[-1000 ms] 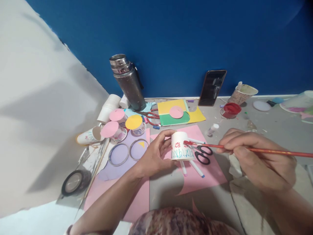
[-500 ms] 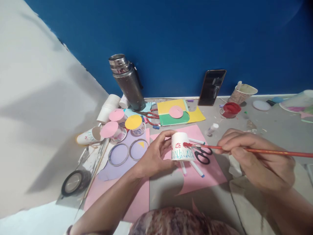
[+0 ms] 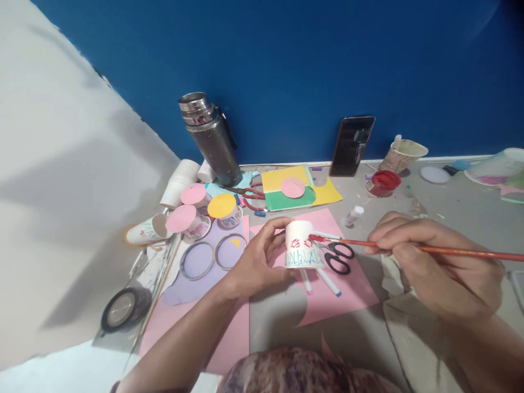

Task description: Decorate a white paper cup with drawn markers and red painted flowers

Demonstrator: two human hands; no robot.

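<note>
My left hand (image 3: 262, 259) is closed around a white paper cup (image 3: 299, 232), which appears upside down. Red flower-like dabs and blue-green strokes mark its side. Between the fingers of my right hand (image 3: 442, 262) is a thin red paintbrush (image 3: 360, 243), its red-loaded bristles at the cup's right side. Black-handled scissors (image 3: 339, 256) and several markers (image 3: 329, 282) lie behind and under the cup on pink paper (image 3: 356, 295). An open jar of red paint (image 3: 383, 183) stands beyond my right hand.
Decorated cups with pink and yellow discs (image 3: 223, 206), tape rings (image 3: 197, 261) and stacked cups (image 3: 180, 180) stand left. A steel flask (image 3: 213, 144) and a phone (image 3: 352, 146) are near the blue wall. A glue stick (image 3: 354, 216) lies right of centre.
A second red flower-like mark now shows on the cup's side. The brush tip has shifted slightly right and up, and my right hand has moved slightly right with it.
</note>
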